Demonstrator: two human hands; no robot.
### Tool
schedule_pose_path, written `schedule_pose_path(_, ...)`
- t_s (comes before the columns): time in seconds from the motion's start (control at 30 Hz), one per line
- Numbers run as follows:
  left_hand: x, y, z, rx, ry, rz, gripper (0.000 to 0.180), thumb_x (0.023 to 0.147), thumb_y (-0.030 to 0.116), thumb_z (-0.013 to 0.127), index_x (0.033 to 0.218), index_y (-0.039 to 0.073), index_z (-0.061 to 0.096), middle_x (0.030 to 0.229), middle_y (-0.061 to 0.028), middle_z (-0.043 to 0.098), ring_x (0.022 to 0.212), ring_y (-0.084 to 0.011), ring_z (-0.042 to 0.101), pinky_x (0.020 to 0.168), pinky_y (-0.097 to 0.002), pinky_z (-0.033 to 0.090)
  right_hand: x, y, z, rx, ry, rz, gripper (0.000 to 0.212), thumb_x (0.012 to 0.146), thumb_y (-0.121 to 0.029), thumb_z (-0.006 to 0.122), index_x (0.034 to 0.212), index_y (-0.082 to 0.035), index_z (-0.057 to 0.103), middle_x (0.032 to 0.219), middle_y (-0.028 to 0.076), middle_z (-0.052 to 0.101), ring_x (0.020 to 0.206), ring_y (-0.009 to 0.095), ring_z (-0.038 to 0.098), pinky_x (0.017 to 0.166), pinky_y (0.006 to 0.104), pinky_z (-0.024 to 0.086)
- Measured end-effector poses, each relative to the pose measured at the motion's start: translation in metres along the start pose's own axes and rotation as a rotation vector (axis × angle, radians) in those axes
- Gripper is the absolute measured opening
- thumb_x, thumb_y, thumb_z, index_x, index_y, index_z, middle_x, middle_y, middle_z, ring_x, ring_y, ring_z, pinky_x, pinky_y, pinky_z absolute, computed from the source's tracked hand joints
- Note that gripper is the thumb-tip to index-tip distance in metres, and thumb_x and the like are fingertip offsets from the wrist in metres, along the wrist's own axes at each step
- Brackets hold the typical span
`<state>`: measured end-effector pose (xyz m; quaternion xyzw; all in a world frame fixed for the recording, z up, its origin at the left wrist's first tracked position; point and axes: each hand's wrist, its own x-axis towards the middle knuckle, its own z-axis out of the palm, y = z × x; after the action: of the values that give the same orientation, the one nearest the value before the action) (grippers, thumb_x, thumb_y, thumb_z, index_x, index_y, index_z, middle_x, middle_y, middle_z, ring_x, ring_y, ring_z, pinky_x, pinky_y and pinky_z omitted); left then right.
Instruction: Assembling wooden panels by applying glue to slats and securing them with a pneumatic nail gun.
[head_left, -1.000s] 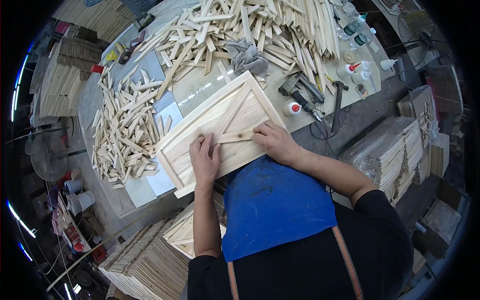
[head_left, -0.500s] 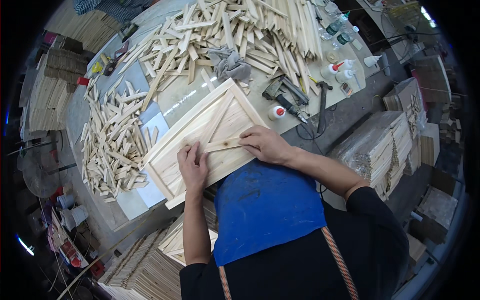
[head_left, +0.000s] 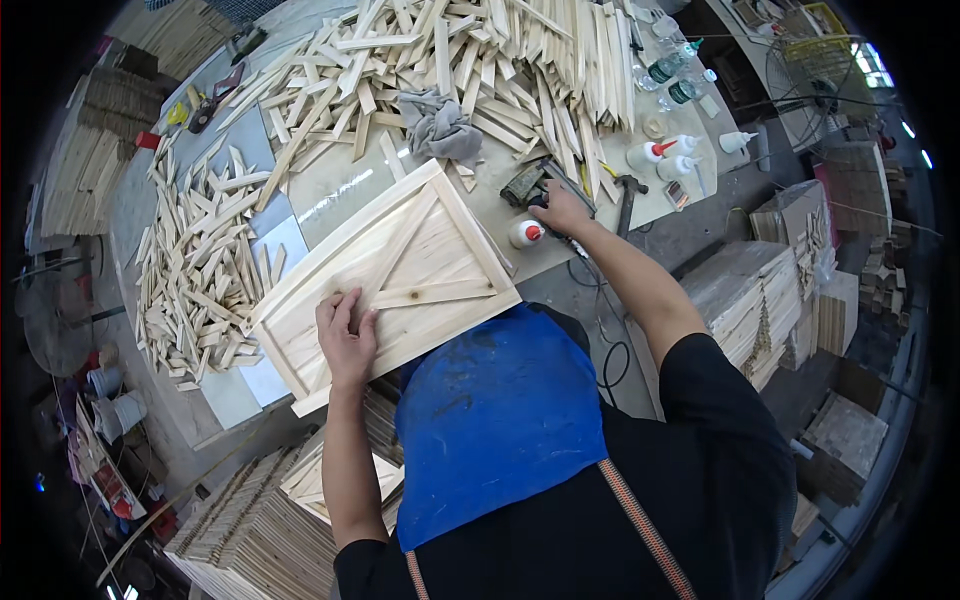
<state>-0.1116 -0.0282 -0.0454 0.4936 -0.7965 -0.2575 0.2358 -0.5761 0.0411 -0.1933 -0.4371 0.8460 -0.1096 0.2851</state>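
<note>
A framed wooden panel [head_left: 440, 235] lies tilted at the table's near edge, with slanting strips set inside its frame. My left hand [head_left: 346, 342] rests on the panel's left part, fingers spread over the wood. One slanting wood strip [head_left: 430, 293] ends at the right side of the frame, and no hand is on it. Out to the right, my right hand [head_left: 563, 212] is closed round the handle of a dark nail gun [head_left: 527, 184] lying on the table; the palm hides part of the handle. A white glue bottle with a red cap [head_left: 526, 233] stands close by.
Heaped wood strips [head_left: 480, 70] cover the far table, and short pieces [head_left: 205, 260] pile up at left. A grey rag [head_left: 440, 127], a hammer [head_left: 630, 200], glue bottles [head_left: 680, 145] and drink bottles [head_left: 680, 92] lie or stand around. Wrapped board stacks [head_left: 745, 300] stand at right.
My right hand has left the wood strip and reached right and away to the nail gun. My left hand stays on the panel. The whole view has shifted slightly.
</note>
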Motion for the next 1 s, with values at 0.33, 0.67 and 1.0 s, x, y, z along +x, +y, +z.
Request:
schedule_pose_path(0.33, -0.002, -0.002, 0.001, -0.022, -0.014, -0.013, 0.04, 0.083, 0.004, 0.078, 0.123, 0.003, 0.07, 0.118, -0.016, 0.059, 0.113, -0.0324, 0.059, 0.101, -0.0385, 0.048, 0.018, 0.012, 0.01, -0.02, -0.059, 0.019, 0.077, 0.079, -0.033, 0.079, 0.14, 0.003, 0.049, 0.119, 0.03, 0.069, 0.11, 0.043, 0.068, 0.098, 0.0461, 0.053)
schedule_pose_path(0.67, -0.001, -0.002, -0.002, 0.01, -0.026, -0.001, 0.039, 0.085, 0.006, 0.077, 0.123, 0.004, 0.07, 0.122, -0.0186, 0.06, 0.118, -0.0352, 0.058, 0.104, -0.0406, 0.047, -0.1, -0.052, -0.148, 0.2, 0.092, 0.195, 0.048, 0.082, -0.038, 0.081, 0.107, 0.002, 0.074, 0.094, 0.022, 0.076, 0.088, 0.032, 0.074, 0.084, 0.0398, 0.057)
schedule_pose_path(1.0, 0.0, -0.002, 0.0, -0.003, 0.023, 0.046, 0.041, 0.083, 0.01, 0.079, 0.122, 0.002, 0.071, 0.117, -0.0208, 0.062, 0.113, -0.0376, 0.058, 0.101, -0.0439, 0.047, -0.209, -0.169, -0.157, 0.077, -0.314, -0.24, 0.033, 0.086, -0.028, 0.079, 0.105, 0.0, 0.075, 0.087, 0.02, 0.074, 0.079, 0.033, 0.071, 0.076, 0.0431, 0.056)
